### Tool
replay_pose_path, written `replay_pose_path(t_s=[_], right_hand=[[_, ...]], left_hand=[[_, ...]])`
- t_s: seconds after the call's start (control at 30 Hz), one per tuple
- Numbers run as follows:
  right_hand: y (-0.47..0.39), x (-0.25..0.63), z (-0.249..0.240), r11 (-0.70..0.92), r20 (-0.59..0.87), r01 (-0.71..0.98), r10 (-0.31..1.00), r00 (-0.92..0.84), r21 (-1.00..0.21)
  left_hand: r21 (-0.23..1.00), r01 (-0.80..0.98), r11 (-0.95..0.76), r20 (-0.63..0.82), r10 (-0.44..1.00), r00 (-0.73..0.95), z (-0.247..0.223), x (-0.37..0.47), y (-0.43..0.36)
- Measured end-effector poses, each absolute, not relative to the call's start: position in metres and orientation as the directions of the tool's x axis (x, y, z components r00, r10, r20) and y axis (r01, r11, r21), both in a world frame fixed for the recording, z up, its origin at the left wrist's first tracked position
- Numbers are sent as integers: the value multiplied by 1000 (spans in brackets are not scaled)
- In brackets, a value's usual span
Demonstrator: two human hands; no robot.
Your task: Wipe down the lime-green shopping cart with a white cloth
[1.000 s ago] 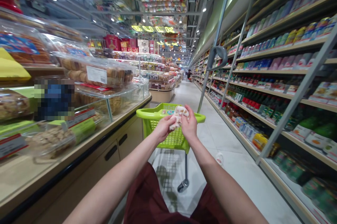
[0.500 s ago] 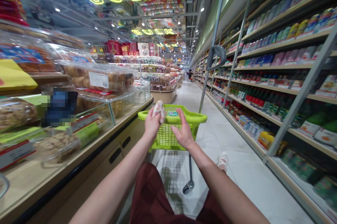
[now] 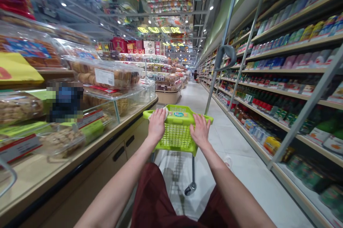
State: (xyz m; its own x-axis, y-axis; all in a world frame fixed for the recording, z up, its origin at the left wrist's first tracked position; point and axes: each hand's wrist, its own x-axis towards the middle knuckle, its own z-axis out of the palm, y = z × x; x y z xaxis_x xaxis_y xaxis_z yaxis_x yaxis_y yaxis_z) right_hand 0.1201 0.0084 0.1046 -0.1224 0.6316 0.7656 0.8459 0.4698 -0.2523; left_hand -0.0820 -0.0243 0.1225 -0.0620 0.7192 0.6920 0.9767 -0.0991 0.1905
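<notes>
Packages of baked goods [image 3: 105, 74] crowd a tabletop [image 3: 29, 178] at left as a person's left hand [image 3: 157, 124], fingers together and curled over, holds a white cloth [image 3: 166, 113], mostly hidden, against the handle [image 3: 178, 121] of a green shopping cart [image 3: 178, 137]. At the handle's other end, the right hand [image 3: 200, 131] lies with fingers spread and loosely bent; whether it grips cannot be told. With the cloth not yet put down, the handwork appears under way, not finished; how much remains is unclear. Shelves of cans and bottles [image 3: 268, 71] line the right.
</notes>
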Motion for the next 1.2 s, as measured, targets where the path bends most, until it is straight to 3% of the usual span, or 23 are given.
replay_pose_path(t_s=[0.17, 0.33, 0.5, 0.7, 0.87, 0.93, 1.2], right_hand=[[9, 123, 103, 478, 770, 853, 619, -156, -212], [9, 121, 99, 479, 783, 855, 602, -154, -200], [8, 118, 99, 456, 780, 870, 608, -150, -189], [9, 124, 99, 463, 790, 872, 588, -172, -156], [9, 122, 99, 468, 791, 868, 589, -166, -166], [8, 119, 99, 461, 788, 869, 597, -151, -182], [4, 118, 101, 465, 781, 869, 601, -168, -171]], left_hand=[[126, 986, -107, 684, 730, -9, 126, -81, -30], [149, 987, -65, 757, 650, -71, 116, -98, -25], [75, 969, -236, 807, 585, 80, 112, -65, -16], [-9, 947, -320, 777, 594, 208, 112, -62, -24], [157, 974, -163, 806, 591, -31, 118, -96, -18], [174, 972, -158, 806, 590, -48, 122, -90, -17], [56, 933, -356, 748, 634, 197, 128, -8, -20]])
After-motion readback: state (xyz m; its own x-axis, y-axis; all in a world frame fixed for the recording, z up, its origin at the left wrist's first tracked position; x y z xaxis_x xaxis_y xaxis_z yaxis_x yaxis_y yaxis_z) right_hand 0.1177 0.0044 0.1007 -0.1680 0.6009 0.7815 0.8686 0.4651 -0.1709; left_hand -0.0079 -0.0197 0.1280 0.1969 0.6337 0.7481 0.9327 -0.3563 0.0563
